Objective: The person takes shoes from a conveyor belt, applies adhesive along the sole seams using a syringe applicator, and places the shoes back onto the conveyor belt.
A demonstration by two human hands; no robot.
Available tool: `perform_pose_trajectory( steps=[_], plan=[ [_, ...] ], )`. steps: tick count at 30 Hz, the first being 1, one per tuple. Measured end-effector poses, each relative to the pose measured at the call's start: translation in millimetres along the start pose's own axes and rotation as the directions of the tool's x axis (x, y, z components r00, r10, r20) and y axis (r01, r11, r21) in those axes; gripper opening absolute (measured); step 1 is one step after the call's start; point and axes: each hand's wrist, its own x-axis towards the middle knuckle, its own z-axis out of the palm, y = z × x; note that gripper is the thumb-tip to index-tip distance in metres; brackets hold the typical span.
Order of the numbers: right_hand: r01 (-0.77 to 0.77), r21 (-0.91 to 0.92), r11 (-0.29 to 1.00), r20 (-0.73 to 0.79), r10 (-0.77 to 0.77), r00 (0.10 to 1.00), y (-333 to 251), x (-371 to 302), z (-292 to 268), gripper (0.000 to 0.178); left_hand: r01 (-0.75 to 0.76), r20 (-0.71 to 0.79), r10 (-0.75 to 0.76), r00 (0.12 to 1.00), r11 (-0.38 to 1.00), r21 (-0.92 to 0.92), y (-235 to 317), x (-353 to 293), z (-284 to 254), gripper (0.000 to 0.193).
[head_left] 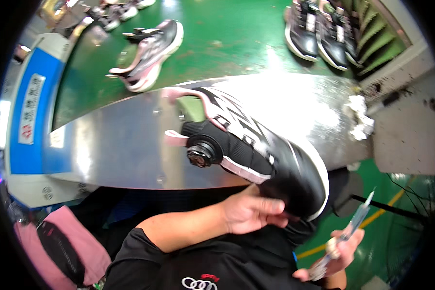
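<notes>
A black sneaker [290, 169] with pink trim, a white sole and a round lacing dial is held tilted over the metal bench top, its toe toward me at the right. My left hand [251, 210] grips it by the toe end, the thumb showing and some fingers hidden beneath the shoe. Off to the lower right, my right hand [340, 251] is closed round a clear syringe [360, 215], whose thin pointed tip points up. That tip is apart from the shoe.
The shiny metal bench [116, 145] borders a green surface carrying another sneaker [152, 53] and several shoes [302, 34] at the far right. Crumpled white paper [360, 118] lies at the bench's right end. A blue-and-white panel [38, 106] stands left; pink cloth [67, 246] is below it.
</notes>
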Motion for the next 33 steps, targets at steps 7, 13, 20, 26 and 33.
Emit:
perform_pose_trajectory(
  steps=[7, 13, 20, 26, 33],
  plan=[
    [-0.116, 0.312, 0.943, 0.087, 0.093, 0.992, 65, 18, 38, 0.093, -0.231, -0.330, 0.326, 0.886, 0.927, 0.295, 11, -114, 22, 0.081],
    [-0.141, 0.340, 0.930, 0.103, 0.112, 0.988, 65, 43, 54, 0.084, -0.252, -0.205, 0.447, 0.871, 0.764, 0.594, 79, -39, 38, 0.085],
    [-0.141, 0.254, 0.957, 0.207, 0.089, 0.974, 63, 60, 49, 0.081, -0.287, -0.211, 0.508, 0.835, 0.730, 0.620, 154, 74, 27, 0.039],
    [-0.104, 0.014, 0.994, 0.372, 0.091, 0.924, 89, 79, 28, 0.074, -0.312, 0.018, 0.821, 0.570, 0.196, 0.930, 172, -29, 6, 0.013],
    [0.056, -0.263, 0.963, 0.525, 0.094, 0.846, 119, 116, 15, 0.070, -0.123, 0.151, 0.981, 0.118, -0.137, 0.983, 262, -155, -38, 0.049]
  ],
)
